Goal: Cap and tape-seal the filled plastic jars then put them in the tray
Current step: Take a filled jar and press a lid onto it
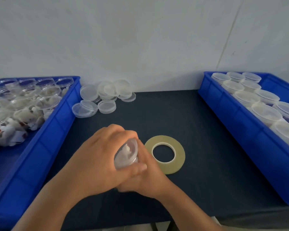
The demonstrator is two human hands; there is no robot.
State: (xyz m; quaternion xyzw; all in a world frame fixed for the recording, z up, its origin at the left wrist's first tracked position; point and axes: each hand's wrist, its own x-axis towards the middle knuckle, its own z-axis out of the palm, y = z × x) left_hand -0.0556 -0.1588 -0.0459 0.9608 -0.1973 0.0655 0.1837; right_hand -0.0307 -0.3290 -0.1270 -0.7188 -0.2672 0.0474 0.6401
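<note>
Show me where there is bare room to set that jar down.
Bare dark table lies between the tape roll and the right tray, and at the back between the loose lids and that tray. The left tray has bare floor at its near end. Crowded: the front middle around the held jar.

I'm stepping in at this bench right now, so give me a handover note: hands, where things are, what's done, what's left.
Hands: left hand and right hand both grip one filled jar over the table; blur hides its cap.
Things: tape lies flat beside the right hand; loose lids sit back left.
Done: capped jars stand in the right tray.
Left: open filled jars wait in the left tray.
</note>
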